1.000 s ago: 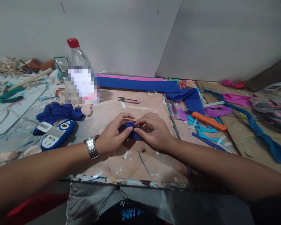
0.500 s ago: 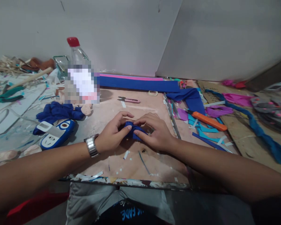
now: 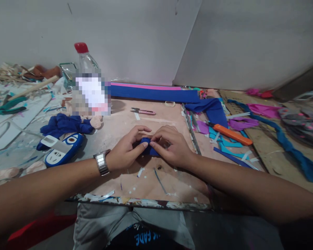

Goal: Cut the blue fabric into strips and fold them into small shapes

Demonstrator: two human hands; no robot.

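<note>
Between both hands, low over the middle of the worktable (image 3: pixel 114 139), is a small piece of blue fabric (image 3: pixel 151 151). My left hand (image 3: pixel 129 147), with a metal watch on its wrist, pinches the fabric from the left, thumb on top. From the right, my right hand (image 3: pixel 173 146) grips the same piece, its thumb tip close to the left thumb. Fingers cover much of the fabric, so its full shape is hidden. Beyond the hands lie pink-handled thread snips (image 3: pixel 143 111).
A blue-and-white power strip (image 3: pixel 64 149) and a blue fabric bundle (image 3: pixel 65 125) lie to the left. Behind them stands a red-capped bottle (image 3: pixel 87 62). Blue fabric strips (image 3: pixel 153 93) run along the wall. On the right are an orange cutter (image 3: pixel 233 134) and several colored scraps.
Both thumbs have moved closer together on the blue fabric, and the right thumb has risen. Less of the fabric shows on the right. The things around have stayed put.
</note>
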